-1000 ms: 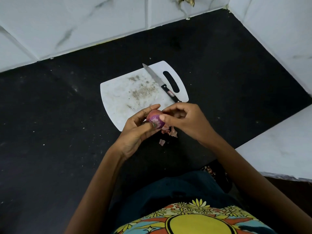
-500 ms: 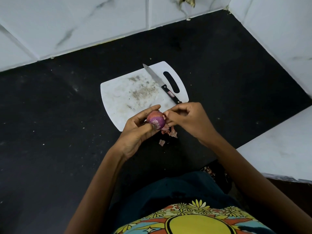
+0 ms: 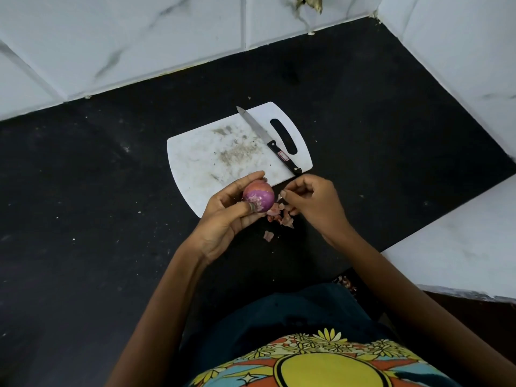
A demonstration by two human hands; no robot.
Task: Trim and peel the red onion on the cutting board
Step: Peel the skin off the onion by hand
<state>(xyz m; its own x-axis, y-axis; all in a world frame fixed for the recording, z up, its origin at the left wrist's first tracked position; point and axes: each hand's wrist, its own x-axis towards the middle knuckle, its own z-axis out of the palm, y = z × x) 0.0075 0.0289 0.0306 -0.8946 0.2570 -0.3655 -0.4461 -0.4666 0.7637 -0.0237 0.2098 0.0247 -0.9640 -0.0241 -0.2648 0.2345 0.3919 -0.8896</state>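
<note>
Your left hand grips the half-peeled red onion, your right hand pinches a skin flake, the knife rests unused; peeling remains.

A home kitchen, this; black stone counter under white marble-veined wall tiles; just beyond the fingers, a stained white cutting board carrying a black-handled knife.

left hand hides onion's underside; right grip's contents too small 2 tell.
</note>
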